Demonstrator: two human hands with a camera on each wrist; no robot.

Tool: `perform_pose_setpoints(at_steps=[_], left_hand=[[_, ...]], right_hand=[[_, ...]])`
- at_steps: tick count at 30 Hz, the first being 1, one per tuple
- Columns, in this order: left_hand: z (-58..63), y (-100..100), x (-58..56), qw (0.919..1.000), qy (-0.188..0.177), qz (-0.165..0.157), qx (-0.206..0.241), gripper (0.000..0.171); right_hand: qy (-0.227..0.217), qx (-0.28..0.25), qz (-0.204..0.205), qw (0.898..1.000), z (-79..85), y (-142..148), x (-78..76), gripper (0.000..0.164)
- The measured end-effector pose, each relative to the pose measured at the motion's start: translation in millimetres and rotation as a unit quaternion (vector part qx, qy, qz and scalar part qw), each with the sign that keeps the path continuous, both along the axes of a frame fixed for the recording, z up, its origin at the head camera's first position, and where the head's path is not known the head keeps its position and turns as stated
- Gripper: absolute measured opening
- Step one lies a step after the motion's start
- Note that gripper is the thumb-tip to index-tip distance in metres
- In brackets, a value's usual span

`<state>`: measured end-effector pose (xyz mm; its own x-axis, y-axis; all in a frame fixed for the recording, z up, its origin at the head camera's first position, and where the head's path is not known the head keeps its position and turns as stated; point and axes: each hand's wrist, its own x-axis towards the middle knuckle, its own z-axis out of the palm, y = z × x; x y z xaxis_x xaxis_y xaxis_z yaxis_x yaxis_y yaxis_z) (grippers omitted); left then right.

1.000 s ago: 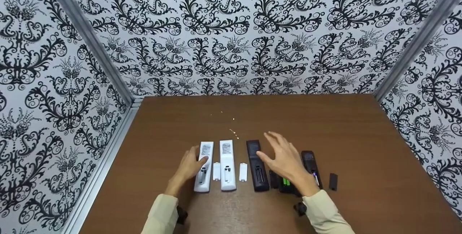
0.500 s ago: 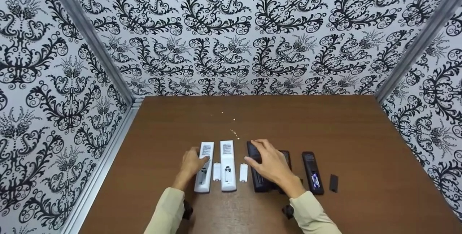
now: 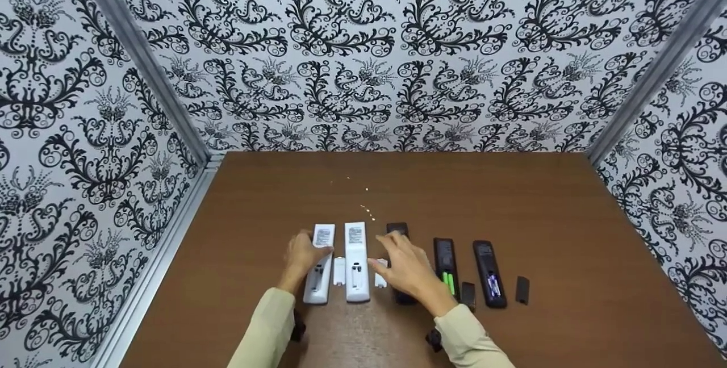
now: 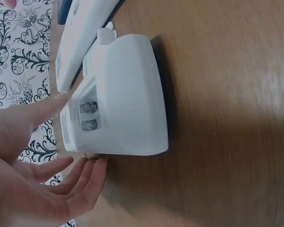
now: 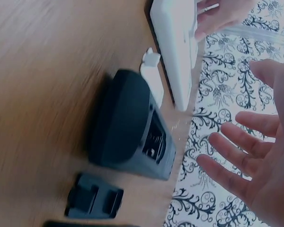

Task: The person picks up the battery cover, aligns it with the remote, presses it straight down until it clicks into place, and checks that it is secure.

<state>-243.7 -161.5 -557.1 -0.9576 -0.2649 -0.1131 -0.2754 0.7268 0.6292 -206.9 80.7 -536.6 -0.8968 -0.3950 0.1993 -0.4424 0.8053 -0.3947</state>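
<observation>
My left hand [image 3: 304,255] holds the leftmost white remote control [image 3: 319,266] across its width, thumb at one edge and fingertips at the other. The remote lies back up, and its uncovered battery compartment [image 4: 89,117] shows metal contacts. My right hand [image 3: 404,267] hovers with spread fingers over a dark remote control [image 3: 397,229], partly hiding it and a white battery cover [image 3: 380,278]. The fingers [image 5: 227,177] touch nothing in the right wrist view. A second white remote control [image 3: 356,257] lies between the hands, its compartment also uncovered.
To the right lie a dark remote [image 3: 444,254] with green batteries [image 3: 448,284], a dark cover [image 3: 467,295], another dark remote [image 3: 485,260] with purplish batteries [image 3: 493,285], and a further cover [image 3: 522,290]. A white cover [image 3: 339,271] separates the white remotes. Patterned walls [image 3: 363,90] enclose the table.
My right hand has moved left, from over the dark remotes with batteries to over the leftmost dark one. The left hand stays at the white remote, its thumb slightly farther right.
</observation>
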Motion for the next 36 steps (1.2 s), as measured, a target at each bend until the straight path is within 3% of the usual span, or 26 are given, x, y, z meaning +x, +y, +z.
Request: perform_pose_setpoints(at_steps=[13, 20, 27, 31, 36], left_hand=[[-7.0, -5, -0.3, 0.9994, 0.005, 0.008, 0.033, 0.067], [-11.4, -7, -2.0, 0.9977, 0.015, 0.002, 0.066, 0.065], [-10.0, -9, -4.1, 0.9983, 0.008, 0.006, 0.057, 0.053], [-10.7, -10, -5.3, 0.9979, 0.019, 0.003, 0.062, 0.04], [-14.3, -14, -3.3, 0.9973, 0.024, 0.001, 0.069, 0.037]], right_hand=[[-0.025, 0.016, -0.006, 1.0, -2.6, -31, 2.2, 0.055], [0.014, 0.03, 0.004, 0.999, -11.2, -41, 3.6, 0.047], [-0.019, 0.014, 0.001, 1.0, -13.5, -51, -0.1, 0.046], [-0.017, 0.009, 0.003, 1.0, -17.6, -57, -0.1, 0.044], [-0.025, 0.01, 0.001, 1.0, -22.5, -64, 1.5, 0.044]])
